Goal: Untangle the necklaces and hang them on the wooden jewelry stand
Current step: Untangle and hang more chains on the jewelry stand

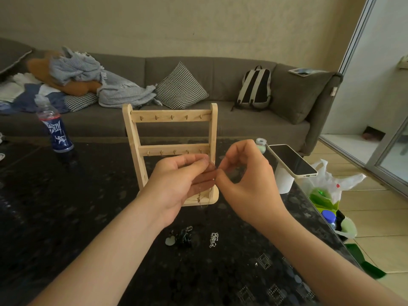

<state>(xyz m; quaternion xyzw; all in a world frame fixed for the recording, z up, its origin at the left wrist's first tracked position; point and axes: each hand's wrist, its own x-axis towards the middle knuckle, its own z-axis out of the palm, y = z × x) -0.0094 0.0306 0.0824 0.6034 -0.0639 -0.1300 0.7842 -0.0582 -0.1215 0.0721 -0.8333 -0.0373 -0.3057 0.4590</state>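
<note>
Head view shows both hands raised above the bench (88,206), close in front of the wooden jewelry stand (213,129). The left hand (176,180) pinches a thin necklace (199,193) between thumb and forefinger. The right hand (245,180) meets it fingertip to fingertip, its thumb and forefinger closed on the same spot, apparently on the chain, though the links there are too fine to make out.

From that shared pinch the necklace hangs straight down, so its long axis is vertical. A small pendant (198,198) hangs at the low end, in front of the stand's base. How tangled the chain is cannot be told.

The relation that matters is upward and away. The lower rail (174,149) and its row of hooks sit just above and behind the left fingertips, and the top rail (170,115) is higher again. Both rails run left to right, and their hooks face the person. The left hand is nearer the hooks, since the right hand sits just past the right post. I judge that the chain needs opening into a loop and lifting up and forward onto a hook.

Two more pieces lie on the bench, nearer the person and below the wrists. One is a dark tangle (182,237) with a pale pendant, and beside it, apart, lies a bunched silver chain (213,239).
</note>
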